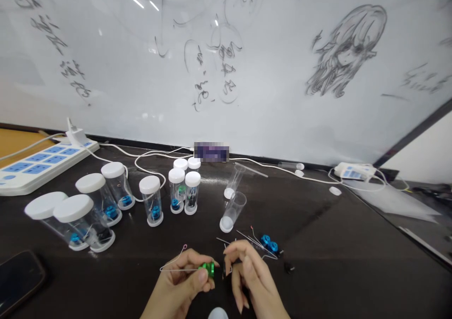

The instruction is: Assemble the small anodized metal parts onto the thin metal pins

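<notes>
My left hand pinches a shiny green spool-like piece between thumb and fingers. A thin bent wire with a small loop at its end sticks out leftward from that piece. Close beside it, my right hand has its fingers curled and brought together at a small dark piece that is partly hidden, with a bit of wire by it. Beyond the right hand lie several loose wires and blue spool-like pieces. A small black piece rests to their right.
Several capped clear tubes with blue, green or black pieces stand at the left. Two uncapped tubes stand mid-table. A phone, power strip, white cables and a whiteboard surround the dark table. A white round object shows at the bottom edge.
</notes>
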`<move>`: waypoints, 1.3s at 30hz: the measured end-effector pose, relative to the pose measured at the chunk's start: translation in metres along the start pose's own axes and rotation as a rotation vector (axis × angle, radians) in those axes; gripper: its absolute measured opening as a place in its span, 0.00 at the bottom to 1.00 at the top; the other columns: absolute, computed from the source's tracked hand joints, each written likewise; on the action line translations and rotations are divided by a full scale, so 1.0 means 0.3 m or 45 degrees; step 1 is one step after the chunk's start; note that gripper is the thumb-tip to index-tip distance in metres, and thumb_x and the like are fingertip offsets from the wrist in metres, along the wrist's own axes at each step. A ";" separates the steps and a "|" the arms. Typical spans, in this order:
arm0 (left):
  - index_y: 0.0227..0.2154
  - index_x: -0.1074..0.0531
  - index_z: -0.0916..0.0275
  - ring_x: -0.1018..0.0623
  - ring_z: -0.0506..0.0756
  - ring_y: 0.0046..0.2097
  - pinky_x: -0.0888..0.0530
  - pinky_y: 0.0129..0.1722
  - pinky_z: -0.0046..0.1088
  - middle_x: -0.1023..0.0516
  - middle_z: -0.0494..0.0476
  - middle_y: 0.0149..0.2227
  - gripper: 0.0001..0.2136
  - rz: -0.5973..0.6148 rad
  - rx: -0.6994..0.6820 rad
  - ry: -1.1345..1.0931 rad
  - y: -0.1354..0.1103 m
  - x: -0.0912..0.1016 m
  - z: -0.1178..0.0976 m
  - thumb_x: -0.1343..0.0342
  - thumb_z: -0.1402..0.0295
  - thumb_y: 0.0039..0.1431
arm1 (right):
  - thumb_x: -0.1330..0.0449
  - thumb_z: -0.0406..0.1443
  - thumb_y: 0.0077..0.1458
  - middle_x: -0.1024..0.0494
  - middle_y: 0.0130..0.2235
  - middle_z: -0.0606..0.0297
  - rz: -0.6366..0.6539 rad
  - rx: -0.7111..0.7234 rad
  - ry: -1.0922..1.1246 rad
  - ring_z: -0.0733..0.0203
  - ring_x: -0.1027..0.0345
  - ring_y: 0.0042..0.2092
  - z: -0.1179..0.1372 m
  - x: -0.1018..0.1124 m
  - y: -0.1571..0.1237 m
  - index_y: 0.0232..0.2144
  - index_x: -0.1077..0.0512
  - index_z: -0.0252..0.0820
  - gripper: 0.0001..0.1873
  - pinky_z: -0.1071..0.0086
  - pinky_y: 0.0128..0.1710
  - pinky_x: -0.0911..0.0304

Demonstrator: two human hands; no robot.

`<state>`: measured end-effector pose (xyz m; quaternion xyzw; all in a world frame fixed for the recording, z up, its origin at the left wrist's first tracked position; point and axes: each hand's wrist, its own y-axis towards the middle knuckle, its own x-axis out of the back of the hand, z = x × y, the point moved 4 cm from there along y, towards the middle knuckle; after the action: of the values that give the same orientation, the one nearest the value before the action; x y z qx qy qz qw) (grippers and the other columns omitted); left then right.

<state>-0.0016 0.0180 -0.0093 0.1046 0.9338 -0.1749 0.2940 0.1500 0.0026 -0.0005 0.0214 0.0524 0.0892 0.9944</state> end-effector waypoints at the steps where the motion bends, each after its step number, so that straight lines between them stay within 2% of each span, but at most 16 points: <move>1: 0.25 0.21 0.63 0.28 0.50 0.26 0.31 0.30 0.25 0.24 0.53 0.23 0.11 0.002 0.000 -0.003 0.000 0.000 0.000 0.30 0.65 0.37 | 0.55 0.53 0.60 0.29 0.33 0.62 0.003 0.008 0.014 0.76 0.46 0.16 0.003 0.000 0.000 0.42 0.34 0.39 0.26 0.79 0.13 0.56; 6: 0.25 0.21 0.63 0.28 0.49 0.26 0.32 0.30 0.24 0.25 0.52 0.22 0.10 0.028 0.004 -0.030 0.000 -0.001 0.004 0.30 0.65 0.38 | 0.55 0.53 0.60 0.28 0.30 0.60 0.049 0.016 0.042 0.75 0.45 0.16 0.005 -0.006 0.002 0.39 0.31 0.36 0.27 0.79 0.14 0.56; 13: 0.25 0.21 0.63 0.28 0.49 0.26 0.32 0.30 0.24 0.25 0.52 0.22 0.10 0.046 0.012 -0.029 0.002 0.000 0.006 0.30 0.65 0.39 | 0.55 0.52 0.61 0.28 0.26 0.61 0.030 -0.010 0.045 0.75 0.46 0.16 -0.007 -0.008 0.003 0.34 0.30 0.35 0.27 0.78 0.14 0.56; 19: 0.25 0.21 0.63 0.28 0.48 0.26 0.32 0.30 0.23 0.25 0.51 0.22 0.10 0.026 0.004 -0.026 0.002 -0.002 0.003 0.30 0.66 0.38 | 0.54 0.53 0.60 0.29 0.30 0.62 -0.002 0.000 0.009 0.75 0.45 0.16 0.001 -0.003 -0.001 0.41 0.30 0.36 0.27 0.78 0.14 0.55; 24: 0.25 0.21 0.62 0.28 0.49 0.26 0.32 0.30 0.24 0.25 0.52 0.23 0.10 0.019 -0.013 -0.009 0.000 -0.003 0.002 0.30 0.65 0.38 | 0.55 0.50 0.62 0.31 0.23 0.65 -0.035 -0.007 -0.001 0.74 0.47 0.16 0.003 -0.002 -0.003 0.35 0.28 0.35 0.27 0.78 0.15 0.54; 30: 0.23 0.22 0.62 0.27 0.49 0.26 0.31 0.29 0.24 0.25 0.52 0.30 0.10 -0.049 -0.072 -0.027 0.003 0.002 0.002 0.30 0.66 0.36 | 0.55 0.51 0.61 0.28 0.31 0.59 -0.031 0.000 0.007 0.74 0.44 0.17 -0.004 0.001 0.000 0.41 0.29 0.36 0.26 0.78 0.14 0.54; 35: 0.24 0.22 0.62 0.27 0.48 0.26 0.31 0.29 0.24 0.26 0.52 0.27 0.09 -0.012 -0.056 -0.035 0.003 -0.001 0.001 0.30 0.66 0.37 | 0.56 0.48 0.63 0.35 0.18 0.68 -0.024 0.028 -0.013 0.72 0.45 0.16 -0.005 0.004 -0.002 0.31 0.27 0.34 0.27 0.78 0.15 0.52; 39: 0.25 0.21 0.62 0.27 0.48 0.26 0.32 0.29 0.23 0.26 0.51 0.25 0.09 -0.007 -0.055 -0.029 0.003 0.001 0.002 0.30 0.66 0.38 | 0.54 0.49 0.62 0.30 0.26 0.63 -0.052 0.019 -0.006 0.74 0.45 0.16 -0.009 0.008 -0.003 0.40 0.27 0.35 0.25 0.79 0.14 0.52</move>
<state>-0.0012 0.0186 -0.0101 0.0939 0.9343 -0.1567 0.3062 0.1521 0.0022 -0.0035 0.0281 0.0512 0.0683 0.9960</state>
